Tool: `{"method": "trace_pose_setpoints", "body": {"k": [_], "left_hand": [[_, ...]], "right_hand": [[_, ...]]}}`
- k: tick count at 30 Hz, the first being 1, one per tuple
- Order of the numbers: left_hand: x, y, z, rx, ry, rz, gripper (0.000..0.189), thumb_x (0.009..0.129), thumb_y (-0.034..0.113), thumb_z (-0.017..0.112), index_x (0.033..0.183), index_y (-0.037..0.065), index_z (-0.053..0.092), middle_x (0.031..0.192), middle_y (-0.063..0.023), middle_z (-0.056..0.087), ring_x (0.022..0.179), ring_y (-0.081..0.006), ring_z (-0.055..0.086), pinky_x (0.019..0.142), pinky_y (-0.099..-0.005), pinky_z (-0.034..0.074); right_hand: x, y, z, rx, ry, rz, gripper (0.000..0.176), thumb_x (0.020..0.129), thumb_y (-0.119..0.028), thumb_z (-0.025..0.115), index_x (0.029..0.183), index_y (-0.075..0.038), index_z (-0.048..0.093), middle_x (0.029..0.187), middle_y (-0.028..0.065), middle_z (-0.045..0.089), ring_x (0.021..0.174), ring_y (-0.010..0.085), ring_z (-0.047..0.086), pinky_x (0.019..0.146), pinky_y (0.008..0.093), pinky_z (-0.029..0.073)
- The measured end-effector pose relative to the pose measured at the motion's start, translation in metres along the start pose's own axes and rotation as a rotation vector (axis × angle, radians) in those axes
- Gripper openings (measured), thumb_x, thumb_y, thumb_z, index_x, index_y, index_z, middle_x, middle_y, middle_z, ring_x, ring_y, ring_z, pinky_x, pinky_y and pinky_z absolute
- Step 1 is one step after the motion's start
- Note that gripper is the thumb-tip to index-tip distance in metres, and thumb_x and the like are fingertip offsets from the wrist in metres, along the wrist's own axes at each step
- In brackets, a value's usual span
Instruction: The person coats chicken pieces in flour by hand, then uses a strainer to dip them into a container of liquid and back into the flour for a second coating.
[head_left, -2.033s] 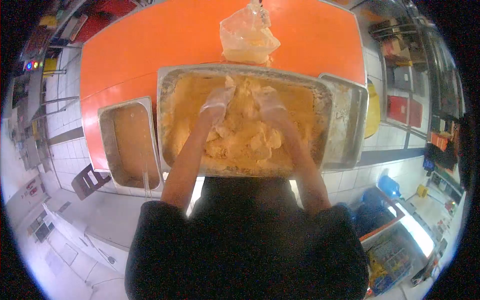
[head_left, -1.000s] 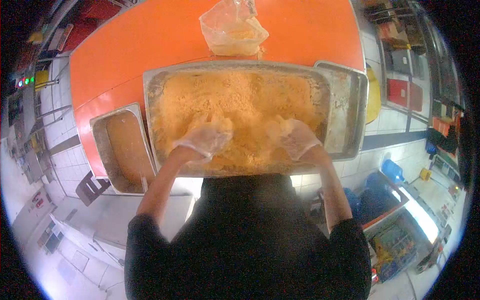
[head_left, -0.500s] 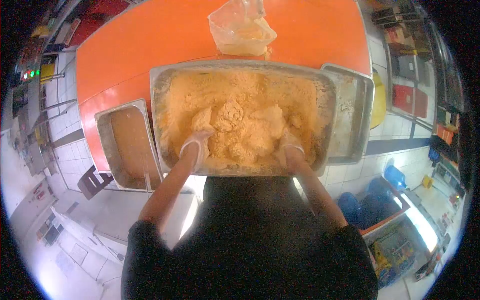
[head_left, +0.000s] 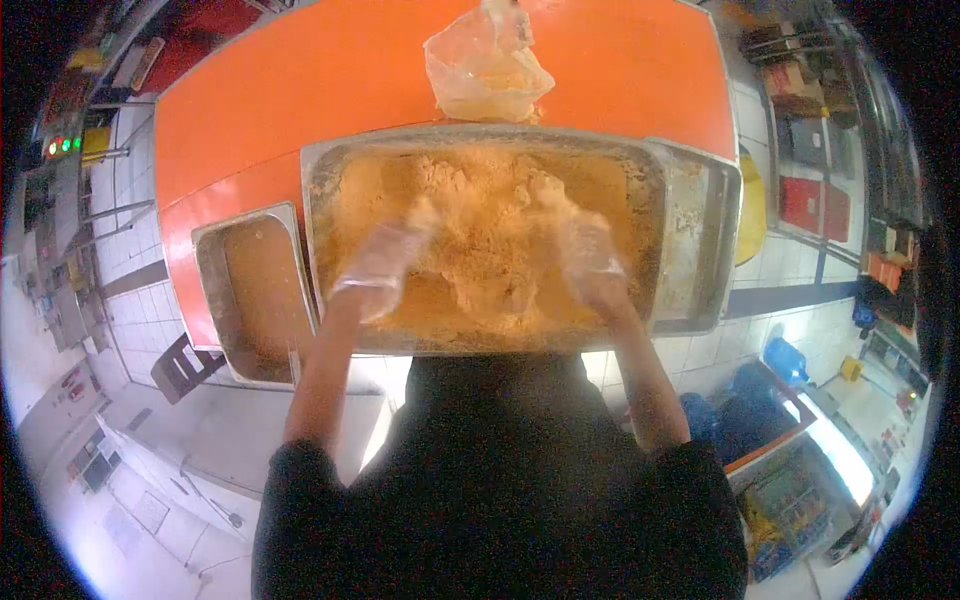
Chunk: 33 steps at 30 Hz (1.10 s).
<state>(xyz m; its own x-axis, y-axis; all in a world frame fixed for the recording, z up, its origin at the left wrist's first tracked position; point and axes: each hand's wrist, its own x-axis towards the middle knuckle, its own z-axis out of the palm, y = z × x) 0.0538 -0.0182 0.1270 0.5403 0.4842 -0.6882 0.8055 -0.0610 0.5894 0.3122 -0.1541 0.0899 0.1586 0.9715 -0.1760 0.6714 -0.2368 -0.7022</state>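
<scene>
Orange crumb mix (head_left: 490, 265) in steel tray (head_left: 313, 215), left hand (head_left: 383, 260) and right hand (head_left: 587, 252) upon it, grips wide.

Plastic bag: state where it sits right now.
In the head view the plastic bag sits top centre on the orange table, just beyond the far rim of the large metal tray.

**Hands lifted out of the crumb mix**

Half a second earlier both gloved hands were sunk wrist-deep at the near edge of the tray (head_left: 480, 135), under lifted clumps. The left hand (head_left: 385, 262) and right hand (head_left: 588, 250) have since come up and moved further in. They now show whole above the crumb mix (head_left: 490, 280), fingers loosely spread and blurred by motion. The large clumps seen earlier have broken into a looser, lower heap between the hands.
</scene>
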Motion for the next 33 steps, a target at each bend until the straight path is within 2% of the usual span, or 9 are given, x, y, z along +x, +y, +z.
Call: {"method": "trace_pose_setpoints", "body": {"k": [4,7,9,13,16,18,24,29,33], "left_hand": [[0.046,-0.091,-0.009,-0.008,0.193,-0.135,0.04,0.097,0.014,0.028,0.136,0.01,0.034,0.14,-0.0097,0.035,0.127,-0.0268,0.036,0.108,-0.0359,0.027],[0.083,-0.142,0.014,-0.052,0.298,-0.069,0.042,0.096,0.023,0.035,0.135,0.006,0.035,0.136,-0.012,0.041,0.123,-0.0249,0.039,0.103,-0.0329,0.032],[0.089,-0.101,0.02,-1.267,0.263,-0.051,0.052,0.094,0.035,0.042,0.136,0.007,0.033,0.137,-0.0133,0.038,0.123,-0.0253,0.038,0.099,-0.0342,0.034],[0.114,-0.052,0.027,-1.31,0.27,-0.376,0.06,0.091,0.044,0.043,0.136,0.006,0.033,0.136,-0.0134,0.038,0.122,-0.0271,0.038,0.098,-0.0377,0.034],[0.105,-0.031,0.023,-1.192,0.3,-0.333,0.061,0.09,0.046,0.045,0.136,0.007,0.034,0.135,-0.0135,0.04,0.119,-0.0274,0.04,0.096,-0.0379,0.035],[0.091,-0.023,0.024,-1.108,0.318,-0.32,0.063,0.089,0.047,0.046,0.136,0.007,0.034,0.134,-0.0135,0.041,0.118,-0.0276,0.042,0.095,-0.0381,0.035],[0.059,-0.092,0.003,-0.258,0.4,-0.171,0.06,0.092,0.048,0.035,0.132,0.004,0.039,0.134,-0.0169,0.042,0.12,-0.0289,0.043,0.098,-0.0402,0.033],[0.075,-0.128,0.002,0.183,0.261,-0.444,0.05,0.094,0.038,0.036,0.13,0.003,0.042,0.135,-0.0183,0.04,0.126,-0.0311,0.037,0.101,-0.0394,0.03],[0.084,-0.17,0.045,0.431,0.459,0.216,0.052,0.094,0.039,0.033,0.132,0.005,0.04,0.137,-0.0171,0.038,0.129,-0.0305,0.033,0.104,-0.0388,0.027]], "right_hand": [[0.047,0.013,-0.009,0.274,0.183,0.582,0.028,0.09,-0.022,0.046,0.107,-0.005,0.059,0.094,0.0108,0.061,0.098,0.0218,0.055,0.084,0.0308,0.044],[0.059,0.135,0.058,-0.323,-0.1,0.102,0.035,0.085,-0.023,0.052,0.111,-0.001,0.057,0.106,0.017,0.059,0.107,0.0263,0.052,0.094,0.0336,0.04],[0.044,0.287,0.134,-0.339,-0.117,-0.285,0.036,0.083,-0.022,0.053,0.111,0.0,0.056,0.111,0.0198,0.058,0.109,0.0281,0.051,0.095,0.0363,0.04],[0.07,0.064,0.052,-0.297,0.212,-0.344,0.022,0.081,-0.015,0.048,0.096,-0.004,0.059,0.092,0.0182,0.06,0.087,0.0323,0.057,0.073,0.0423,0.045],[0.052,0.032,0.038,-0.459,0.108,-0.513,0.025,0.08,-0.019,0.051,0.099,-0.004,0.057,0.088,0.0179,0.061,0.089,0.0319,0.058,0.074,0.0422,0.046],[0.044,-0.005,0.034,0.209,-0.26,0.229,0.032,0.077,-0.019,0.052,0.105,-0.005,0.056,0.081,0.0176,0.061,0.087,0.032,0.059,0.073,0.044,0.046],[0.032,-0.039,0.051,-0.314,0.071,-0.672,0.029,0.085,-0.033,0.05,0.097,-0.008,0.06,0.075,0.0075,0.061,0.065,0.0221,0.058,0.061,0.0353,0.049],[0.085,0.036,0.08,-0.125,0.07,0.284,0.015,0.08,-0.021,0.057,0.076,-0.007,0.055,0.065,0.0083,0.055,0.066,0.0282,0.055,0.06,0.0372,0.046],[0.091,0.158,0.182,-1.499,0.223,-0.768,0.024,0.089,-0.013,0.043,0.107,-0.005,0.058,0.098,0.0076,0.06,0.084,0.0134,0.057,0.071,0.0217,0.049]]}}
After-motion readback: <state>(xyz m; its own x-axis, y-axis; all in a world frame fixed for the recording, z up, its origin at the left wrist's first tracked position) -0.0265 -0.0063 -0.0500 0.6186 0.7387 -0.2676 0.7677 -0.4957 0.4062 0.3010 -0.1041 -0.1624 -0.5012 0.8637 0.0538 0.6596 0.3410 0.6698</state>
